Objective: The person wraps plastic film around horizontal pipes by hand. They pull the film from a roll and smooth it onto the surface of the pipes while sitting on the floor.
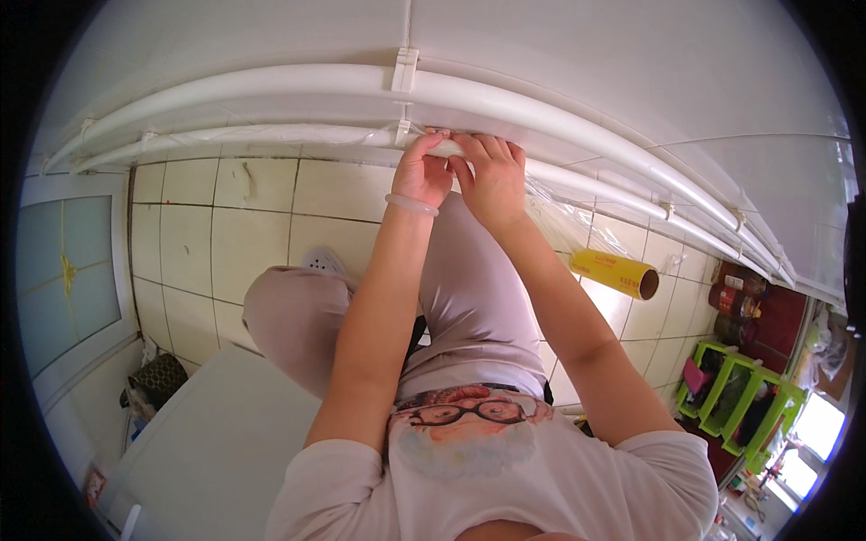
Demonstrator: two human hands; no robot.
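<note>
Two white pipes run along the tiled wall. Around the lower pipe (575, 177), near a white clip (402, 132), both hands are closed. My left hand (423, 169), with a pale bangle at its wrist, cups the pipe from the near side. Just right of it, my right hand (492, 172) lies over the pipe, its fingers reaching behind. Clear plastic film (575, 216) stretches from the right hand down to a yellow cardboard tube (614, 272), which hangs by the right forearm. More clear film lies along the pipe left of the hands. The fingertips behind the pipe are hidden.
The upper pipe (365, 80) runs just above, held by clips. Below is a tiled floor (254, 237). A white flat surface (223, 433) stands at the lower left, near a frosted door (64, 277). A green rack (737, 399) and bottles (734, 301) stand at the right.
</note>
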